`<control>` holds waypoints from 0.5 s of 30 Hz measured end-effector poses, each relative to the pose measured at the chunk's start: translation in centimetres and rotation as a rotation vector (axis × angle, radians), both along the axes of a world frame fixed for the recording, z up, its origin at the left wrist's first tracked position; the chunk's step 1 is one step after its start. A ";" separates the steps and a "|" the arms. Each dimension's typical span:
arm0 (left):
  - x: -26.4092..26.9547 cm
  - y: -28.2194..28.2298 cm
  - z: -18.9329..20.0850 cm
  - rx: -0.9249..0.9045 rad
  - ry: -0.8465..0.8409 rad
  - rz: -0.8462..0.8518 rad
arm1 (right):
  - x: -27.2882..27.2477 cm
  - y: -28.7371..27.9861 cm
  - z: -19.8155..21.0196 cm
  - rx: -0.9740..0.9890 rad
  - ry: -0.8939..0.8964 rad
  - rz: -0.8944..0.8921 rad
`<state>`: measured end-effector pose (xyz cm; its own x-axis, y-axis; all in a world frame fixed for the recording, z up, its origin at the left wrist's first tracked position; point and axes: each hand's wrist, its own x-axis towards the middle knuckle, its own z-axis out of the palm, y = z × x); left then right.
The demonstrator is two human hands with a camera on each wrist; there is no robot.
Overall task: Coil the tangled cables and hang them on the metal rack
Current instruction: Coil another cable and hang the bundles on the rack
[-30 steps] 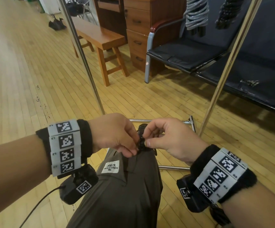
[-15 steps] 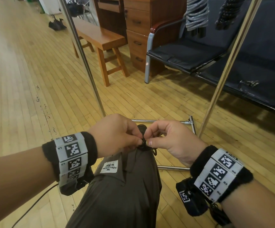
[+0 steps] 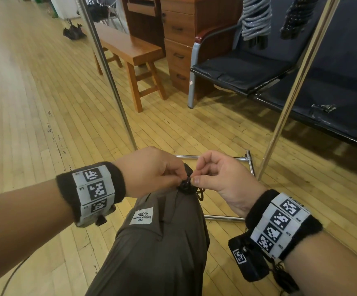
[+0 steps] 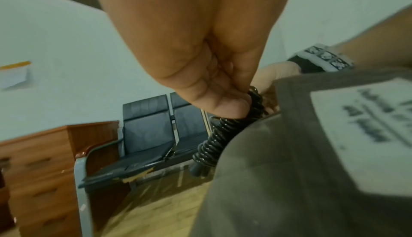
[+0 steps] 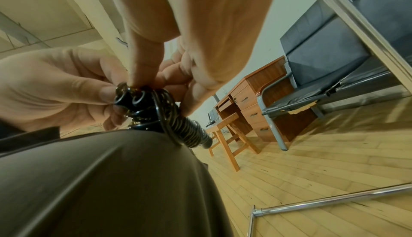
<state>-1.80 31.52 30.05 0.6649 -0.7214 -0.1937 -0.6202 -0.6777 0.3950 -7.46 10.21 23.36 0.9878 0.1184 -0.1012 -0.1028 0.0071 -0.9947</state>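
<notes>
Black spiral cable [image 5: 156,115] bunched on the knee [image 3: 162,210], long axis pointing fwd off the leg. Left hand [image 3: 152,171] & right hand [image 3: 218,176] both pinch its top end, equally near. Metal rack [image 3: 288,99] stands just beyond, w/ coils already hung.

Hanging coils [image 3: 256,20] cropped above; trouser label [image 4: 368,131] blurred

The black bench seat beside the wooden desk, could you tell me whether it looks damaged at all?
Yes. The black padded bench seat is torn along its front edge, with pale stuffing showing through the split cover; the right wrist view shows the same ragged gap.
</notes>
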 end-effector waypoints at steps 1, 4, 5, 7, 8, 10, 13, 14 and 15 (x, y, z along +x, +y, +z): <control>0.1 -0.2 0.1 0.024 -0.051 -0.046 | 0.1 0.0 0.0 0.012 0.004 0.002; 0.6 -0.7 0.3 0.064 -0.129 -0.132 | 0.2 0.0 -0.3 0.029 0.013 0.008; 0.7 -0.8 0.3 0.074 -0.150 -0.154 | 0.2 -0.1 -0.3 0.036 0.017 0.009; 0.8 -0.8 0.2 0.079 -0.195 -0.199 | 0.3 -0.2 -0.5 0.055 0.027 0.010; 0.8 -0.8 0.1 0.072 -0.221 -0.225 | 0.4 -0.2 -0.5 0.066 0.032 0.009; 0.7 -0.9 -0.2 0.047 -0.291 -0.269 | 0.4 -0.4 -0.5 0.087 0.037 0.008; 0.6 -1.1 -0.7 0.022 -0.350 -0.269 | 0.3 -0.4 -0.3 0.105 0.032 0.016; 0.6 -1.3 -0.8 0.014 -0.340 -0.246 | 0.2 -0.4 -0.2 0.112 0.027 0.024; 0.7 -1.4 -1.0 0.004 -0.322 -0.211 | 0.2 -0.4 0.0 0.111 0.019 0.037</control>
<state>-1.13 30.11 29.07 0.5292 -0.8485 -0.0017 -0.8381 -0.5230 0.1549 -7.26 9.84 23.38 0.9806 0.1660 -0.1041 -0.1238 0.1129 -0.9859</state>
